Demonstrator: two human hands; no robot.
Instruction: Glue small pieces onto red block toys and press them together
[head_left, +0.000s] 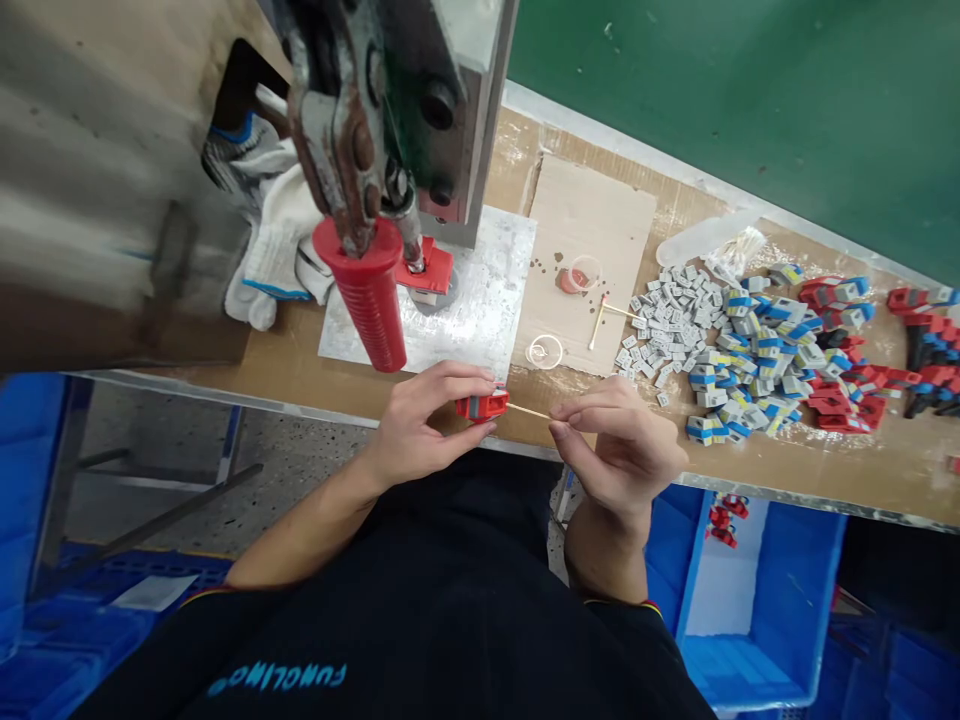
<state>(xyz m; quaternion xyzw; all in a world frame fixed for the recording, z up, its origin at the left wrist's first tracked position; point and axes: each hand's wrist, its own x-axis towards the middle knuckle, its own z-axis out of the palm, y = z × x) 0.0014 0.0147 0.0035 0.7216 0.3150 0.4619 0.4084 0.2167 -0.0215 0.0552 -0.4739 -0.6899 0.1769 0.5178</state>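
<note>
Near the front edge of the table, my left hand [429,422] pinches a small red plastic part [483,404] with grey bits between thumb and fingers. Fingertips closed, my right hand [616,436] grips a thin cotton swab [531,411]; its far end meets the right side of the red part, and its tip is hidden there. Behind them, a small clear cup [584,274] with reddish liquid stands on a stained cardboard sheet [556,213]. Two more swabs [597,324] lie at its right, one with a red tip. A clear ring-like lid [544,351] rests nearer to me.
A toggle clamp with a red handle [367,300] stands at left over another red part [429,268] on a metal plate [480,330]. White gloves [277,235] lie beyond. At right are piles of grey pieces [675,315] and blue-and-white blocks [765,345]. A blue bin [795,600] sits below.
</note>
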